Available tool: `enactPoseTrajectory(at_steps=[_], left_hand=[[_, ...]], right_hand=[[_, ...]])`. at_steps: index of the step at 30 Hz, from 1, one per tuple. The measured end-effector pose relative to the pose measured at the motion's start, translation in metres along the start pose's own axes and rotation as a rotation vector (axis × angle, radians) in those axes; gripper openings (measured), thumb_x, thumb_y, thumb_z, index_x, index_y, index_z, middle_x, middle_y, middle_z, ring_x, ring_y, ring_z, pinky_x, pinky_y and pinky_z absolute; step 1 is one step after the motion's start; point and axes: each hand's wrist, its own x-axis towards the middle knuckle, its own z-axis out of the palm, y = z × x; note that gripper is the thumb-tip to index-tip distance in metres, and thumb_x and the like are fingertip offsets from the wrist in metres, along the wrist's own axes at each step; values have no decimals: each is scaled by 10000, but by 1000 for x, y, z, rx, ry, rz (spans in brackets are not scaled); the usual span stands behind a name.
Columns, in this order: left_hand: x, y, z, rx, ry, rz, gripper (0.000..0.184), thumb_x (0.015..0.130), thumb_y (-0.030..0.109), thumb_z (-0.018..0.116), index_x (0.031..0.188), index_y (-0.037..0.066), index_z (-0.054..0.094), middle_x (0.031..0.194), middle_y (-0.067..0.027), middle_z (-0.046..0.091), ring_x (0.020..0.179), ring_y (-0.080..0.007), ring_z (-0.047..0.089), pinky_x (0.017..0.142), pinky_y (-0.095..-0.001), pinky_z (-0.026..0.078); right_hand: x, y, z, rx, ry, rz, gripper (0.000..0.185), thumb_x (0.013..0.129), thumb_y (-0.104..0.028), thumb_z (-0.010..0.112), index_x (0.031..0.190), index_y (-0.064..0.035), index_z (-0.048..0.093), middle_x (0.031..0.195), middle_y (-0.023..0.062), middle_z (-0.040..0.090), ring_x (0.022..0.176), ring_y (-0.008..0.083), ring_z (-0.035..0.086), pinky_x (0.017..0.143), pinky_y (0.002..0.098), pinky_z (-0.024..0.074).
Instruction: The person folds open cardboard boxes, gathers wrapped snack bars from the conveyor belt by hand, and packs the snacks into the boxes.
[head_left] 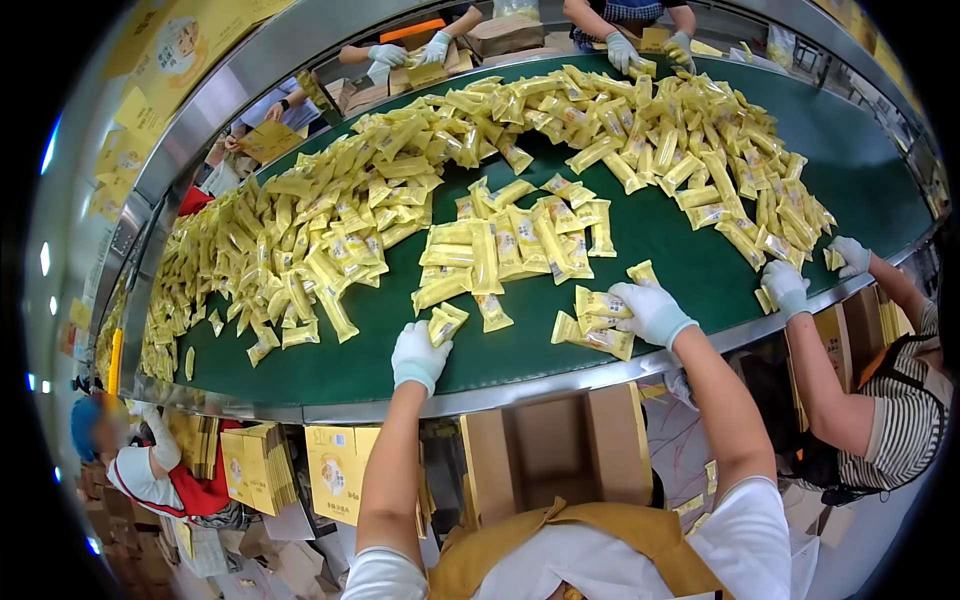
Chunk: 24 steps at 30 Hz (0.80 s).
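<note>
Both my hands wear white gloves over a green conveyor belt [390,350]. My left hand [420,357] is closed at the near edge of the belt, with a yellow snack packet [448,322] at its fingertips. Over to the right, my right hand [654,313] grips several yellow packets [597,306], which lie close together and point left. Its palm hides their right ends. Another packet [643,273] sits just above that hand. Between and beyond my hands is a loose cluster of yellow packets [510,240], some side by side.
An open cardboard box [620,440] stands below the metal belt edge [480,398]. A large packet heap [350,200] curves along the far side. Folded yellow cartons [255,468] are at lower left. Co-workers' gloved hands [787,287] work at right, and others across the belt.
</note>
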Motion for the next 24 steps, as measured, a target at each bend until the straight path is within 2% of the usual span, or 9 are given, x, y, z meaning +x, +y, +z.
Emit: enactPoseTrajectory(at_steps=[3,4,7,9,13,16,17,22,24], left_hand=[[-2,15,-23,-188,36,7,496,801,321,787,1171,40,612,1159,-200,663,1072,-393,642,913,-454,536],[0,20,-28,-204,66,78,506,825,361,753,1180,36,599,1173,-218,670,1065,-418,648,908,-470,538],[6,68,-46,-266,-42,-33,536,839,426,722,1194,48,582,1146,-233,680,1027,-427,669,897,-484,542],[22,97,-25,-75,-77,-66,571,843,474,703,1203,58,549,1138,-246,683,1013,-415,686,890,-477,547],[36,126,-7,28,-126,-99,600,801,431,762,1210,74,505,1138,-218,691,1008,-392,699,879,-463,554],[28,99,-11,-67,-138,-9,610,790,417,767,1240,97,507,1129,-206,696,1008,-391,697,873,-454,556],[27,85,-13,-76,-207,6,671,743,451,789,1260,122,515,1155,-221,683,1064,-395,667,922,-451,530],[-9,39,-48,137,-376,155,673,739,462,794,1266,132,535,1133,-198,699,1047,-385,671,902,-451,533],[-15,34,-55,91,-300,97,669,743,470,794,1268,138,544,1107,-190,708,1037,-379,675,895,-449,536]], right_hand=[[0,-5,-9,-2,53,40,439,795,-186,771,1177,-113,566,1039,154,687,1013,380,650,916,440,512],[-5,-15,-18,9,98,48,434,797,-217,772,1160,-110,558,1083,164,676,993,372,664,851,444,534],[-14,-39,-23,131,190,69,445,800,-255,769,1156,-109,545,1075,162,663,973,369,666,835,446,537],[-7,-36,20,32,186,44,479,792,-349,797,1091,-104,514,997,145,647,904,348,681,803,458,539],[-5,-53,26,-83,93,119,476,778,-334,816,1056,-97,511,949,126,667,858,322,700,759,435,554],[-11,-59,22,-98,68,120,439,787,-292,800,1053,-96,511,941,121,675,847,318,707,745,429,558],[-12,-59,22,-101,74,121,434,786,-285,798,1053,-96,512,939,120,675,848,317,706,746,429,557],[-13,-53,35,-91,125,97,491,778,-300,800,1135,-100,528,976,132,679,875,333,695,753,441,547],[-12,-52,39,-96,134,101,490,775,-298,801,1134,-103,530,975,132,677,872,330,694,752,440,545]])
